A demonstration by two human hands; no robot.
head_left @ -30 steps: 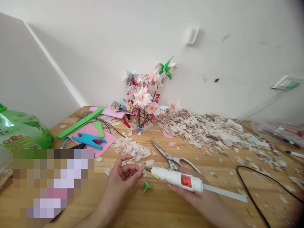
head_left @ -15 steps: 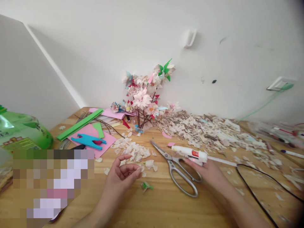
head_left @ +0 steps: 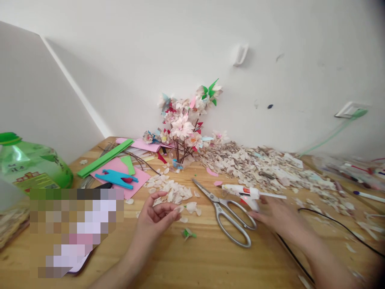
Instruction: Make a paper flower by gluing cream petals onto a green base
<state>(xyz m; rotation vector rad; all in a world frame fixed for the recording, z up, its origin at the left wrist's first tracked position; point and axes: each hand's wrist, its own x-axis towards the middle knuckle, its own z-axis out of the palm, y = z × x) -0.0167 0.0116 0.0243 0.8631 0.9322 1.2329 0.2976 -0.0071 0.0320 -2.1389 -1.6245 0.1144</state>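
My left hand (head_left: 156, 220) is closed in a pinch on a pale petal (head_left: 179, 209), over the wooden table. My right hand (head_left: 279, 218), somewhat blurred, is beside the white hot glue gun (head_left: 239, 190), its thumb and fingers apart around the rear of the gun's handle. The glue gun rests on its side, nozzle pointing left, with a glue stick out of its back. Steel scissors (head_left: 217, 204) lie partly spread between my hands. A small green-leaved piece (head_left: 188, 233) sits near my left fingers. Behind it is a pile of loose petals (head_left: 177, 191).
A bunch of handmade flowers (head_left: 182, 127) stands against the wall. Dried petal scraps (head_left: 240, 160) spread across the back right. Pink paper (head_left: 140, 180), a blue strip (head_left: 117, 179), a green strip (head_left: 105, 158) and a green bottle (head_left: 36, 164) are left. A black cable (head_left: 333, 224) runs right.
My right hand has moved right and loosened from the glue gun, which now lies lower on the table. My left hand keeps its pinch. The view has shifted slightly.
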